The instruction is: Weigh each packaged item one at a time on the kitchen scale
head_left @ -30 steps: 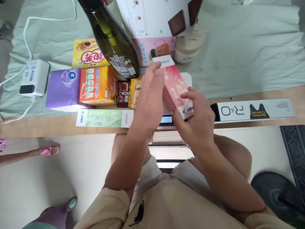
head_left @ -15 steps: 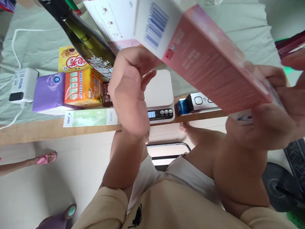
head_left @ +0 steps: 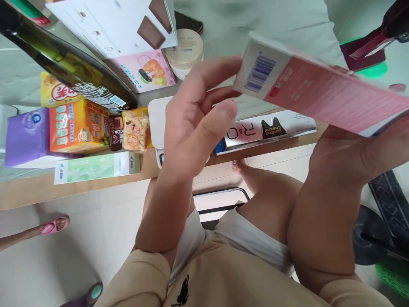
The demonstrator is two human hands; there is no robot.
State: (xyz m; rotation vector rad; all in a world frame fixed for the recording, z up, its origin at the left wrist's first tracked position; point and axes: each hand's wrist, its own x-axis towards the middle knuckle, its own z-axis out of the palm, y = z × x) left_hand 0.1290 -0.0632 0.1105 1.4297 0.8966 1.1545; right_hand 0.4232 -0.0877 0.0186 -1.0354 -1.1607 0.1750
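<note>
Your right hand (head_left: 358, 157) grips the pink box (head_left: 322, 91) from below, raised above the worktop (head_left: 64, 192); left hand (head_left: 194, 119) spread open, fingertips prob. touching its barcode end.

pink box (head_left: 322, 96), blue barcode on white end | bottle (head_left: 64, 68) dark green | tissue pack (head_left: 24, 136) purple | carton (head_left: 78, 125) orange

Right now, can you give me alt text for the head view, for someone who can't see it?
The right hand holds a long pink box up in the air, barcode end toward the open left hand, whose fingertips are at that end. Below, a white scale sits on the table edge among snack boxes, a dark bottle and a purple tissue pack.
</note>
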